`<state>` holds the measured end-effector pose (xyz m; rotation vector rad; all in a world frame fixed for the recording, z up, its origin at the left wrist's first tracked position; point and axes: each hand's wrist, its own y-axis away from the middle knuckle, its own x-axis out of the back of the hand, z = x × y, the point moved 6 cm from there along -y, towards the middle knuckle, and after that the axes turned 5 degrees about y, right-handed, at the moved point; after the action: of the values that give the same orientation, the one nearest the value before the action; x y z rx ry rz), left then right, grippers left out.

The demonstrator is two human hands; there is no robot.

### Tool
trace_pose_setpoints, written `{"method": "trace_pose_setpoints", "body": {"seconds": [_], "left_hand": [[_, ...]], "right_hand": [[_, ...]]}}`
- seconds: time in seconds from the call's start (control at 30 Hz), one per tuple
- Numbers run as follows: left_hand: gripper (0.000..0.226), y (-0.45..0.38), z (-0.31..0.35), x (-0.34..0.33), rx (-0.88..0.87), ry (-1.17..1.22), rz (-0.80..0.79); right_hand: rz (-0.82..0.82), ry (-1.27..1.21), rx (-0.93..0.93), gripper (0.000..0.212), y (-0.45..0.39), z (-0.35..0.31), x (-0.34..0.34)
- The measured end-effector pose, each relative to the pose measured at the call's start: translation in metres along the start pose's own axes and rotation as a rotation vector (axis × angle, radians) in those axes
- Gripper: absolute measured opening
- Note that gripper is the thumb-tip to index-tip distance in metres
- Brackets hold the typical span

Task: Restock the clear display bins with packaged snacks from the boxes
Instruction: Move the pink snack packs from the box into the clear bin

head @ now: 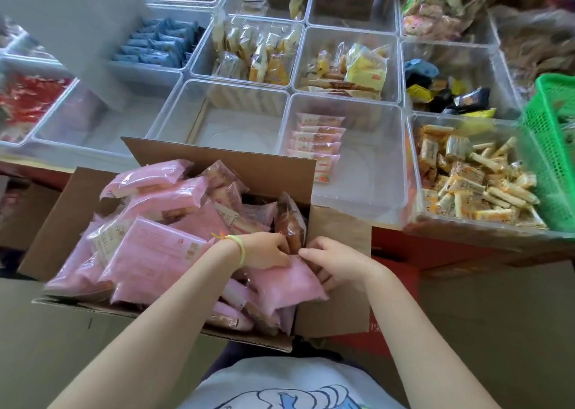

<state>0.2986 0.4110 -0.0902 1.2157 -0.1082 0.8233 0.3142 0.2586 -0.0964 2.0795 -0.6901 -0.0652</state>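
1. Pink snack packet (284, 281) lies on top at the near right corner of the cardboard box (267, 172); left hand (264, 250) and right hand (334, 260) both pinch its far edge, fingers curled.
2. Looks light, soft and crinkly, likely slippery film; the sealed edge is the best hold.
3. Long axis runs far-left to near-right, lying flat.
4. Bin (373, 165) just beyond holds a short row of matching packets.
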Motion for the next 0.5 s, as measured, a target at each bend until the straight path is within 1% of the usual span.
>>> {"method": "trace_pose_setpoints", "body": {"seconds": [0.07,0.13,0.17,0.2,0.23,0.27,0.3,0.33,0.37,0.4,0.43,0.47,0.5], "left_hand": [[0.027,0.005,-0.003,0.008,-0.035,0.253,0.002],[0.032,0.008,-0.001,0.017,-0.098,0.65,-0.015],[0.029,0.009,0.004,0.022,-0.134,0.84,-0.051],[0.025,0.009,0.011,0.027,-0.151,0.969,-0.097],[0.026,0.01,0.018,0.031,-0.156,1.047,-0.163],[0.035,0.013,0.029,0.034,-0.175,1.102,-0.247],[0.054,0.016,0.04,0.036,-0.226,1.183,-0.323],[0.08,0.017,0.05,0.04,-0.297,1.27,-0.389],[0.1,0.024,0.063,0.045,-0.372,1.325,-0.446],[0.104,0.031,0.075,0.048,-0.426,1.348,-0.503],[0.093,0.035,0.085,0.052,-0.442,1.359,-0.506],[0.073,0.032,0.09,0.058,-0.439,1.366,-0.463],[0.061,0.033,0.098,0.066,-0.441,1.346,-0.403]], "right_hand": [[0.019,-0.09,0.088,0.037,0.006,0.001,0.013],[0.033,-0.332,0.246,0.039,0.016,-0.004,0.031],[0.032,-0.492,0.337,0.044,0.023,-0.008,0.042],[0.015,-0.641,0.43,0.054,0.03,-0.012,0.052],[-0.023,-0.741,0.523,0.066,0.038,-0.018,0.062],[-0.046,-0.775,0.602,0.077,0.045,-0.024,0.071],[-0.036,-0.746,0.66,0.085,0.053,-0.029,0.078],[0.009,-0.665,0.694,0.085,0.062,-0.035,0.086],[0.089,-0.555,0.706,0.076,0.07,-0.04,0.094],[0.179,-0.464,0.706,0.062,0.076,-0.044,0.102],[0.253,-0.437,0.704,0.047,0.08,-0.047,0.109],[0.302,-0.459,0.706,0.038,0.082,-0.049,0.116],[0.341,-0.499,0.705,0.034,0.083,-0.049,0.124]]}}
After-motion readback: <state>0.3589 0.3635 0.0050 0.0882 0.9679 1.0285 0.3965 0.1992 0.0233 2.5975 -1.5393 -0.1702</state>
